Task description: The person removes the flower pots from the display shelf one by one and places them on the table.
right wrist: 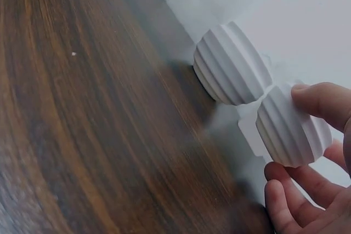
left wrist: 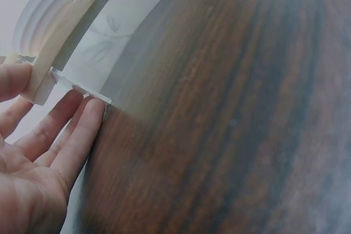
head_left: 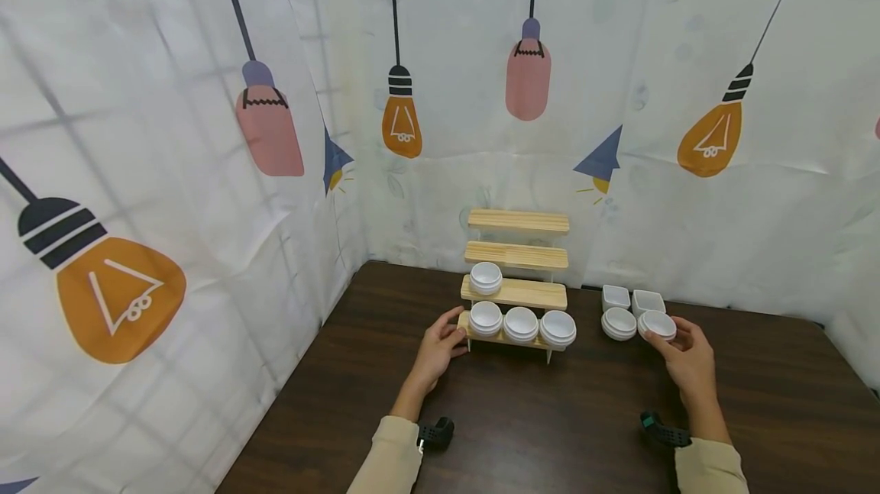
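A tiered wooden stand with clear legs carries white ribbed round bowls, three on its lowest board and one on the board above. My left hand holds the left end of that lowest board, thumb at the board's end and fingers by the clear leg. To the right, my right hand grips a round white bowl between thumb and fingers. In the right wrist view this bowl is tilted by the camera angle, close beside another ribbed bowl.
Behind the right-hand bowls stand two square white dishes. The stand's two upper boards bear nothing. A dark wooden table lies beneath, and a patterned curtain hangs along its back and left edges.
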A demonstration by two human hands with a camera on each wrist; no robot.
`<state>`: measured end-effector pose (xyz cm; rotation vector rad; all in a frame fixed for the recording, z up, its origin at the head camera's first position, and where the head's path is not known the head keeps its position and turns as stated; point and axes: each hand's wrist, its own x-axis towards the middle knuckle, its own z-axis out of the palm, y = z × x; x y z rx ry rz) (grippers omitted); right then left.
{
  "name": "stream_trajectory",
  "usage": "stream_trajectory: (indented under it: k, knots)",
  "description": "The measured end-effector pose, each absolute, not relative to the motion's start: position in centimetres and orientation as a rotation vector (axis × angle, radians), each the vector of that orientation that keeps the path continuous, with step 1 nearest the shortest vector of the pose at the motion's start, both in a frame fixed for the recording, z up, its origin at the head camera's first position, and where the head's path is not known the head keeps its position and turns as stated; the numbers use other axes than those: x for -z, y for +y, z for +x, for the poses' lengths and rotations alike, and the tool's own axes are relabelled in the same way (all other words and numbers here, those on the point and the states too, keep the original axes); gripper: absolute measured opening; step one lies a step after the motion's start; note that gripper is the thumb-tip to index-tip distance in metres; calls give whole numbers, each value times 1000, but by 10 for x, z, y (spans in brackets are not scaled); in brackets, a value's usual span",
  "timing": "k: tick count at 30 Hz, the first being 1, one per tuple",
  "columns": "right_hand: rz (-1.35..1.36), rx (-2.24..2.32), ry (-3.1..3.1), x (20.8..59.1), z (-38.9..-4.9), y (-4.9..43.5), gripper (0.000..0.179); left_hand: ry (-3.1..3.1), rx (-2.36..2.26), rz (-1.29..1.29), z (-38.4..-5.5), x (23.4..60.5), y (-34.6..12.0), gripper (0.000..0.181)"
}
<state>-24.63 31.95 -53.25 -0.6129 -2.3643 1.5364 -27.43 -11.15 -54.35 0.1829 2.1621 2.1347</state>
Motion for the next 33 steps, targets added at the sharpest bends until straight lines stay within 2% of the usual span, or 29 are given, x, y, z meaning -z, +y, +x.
stream_trajectory:
  k: [33]
  knots:
    - [-643, -1504, -2503, 535, -250, 324, 79, 2153, -2135, 198, -273, 543, -111, 49]
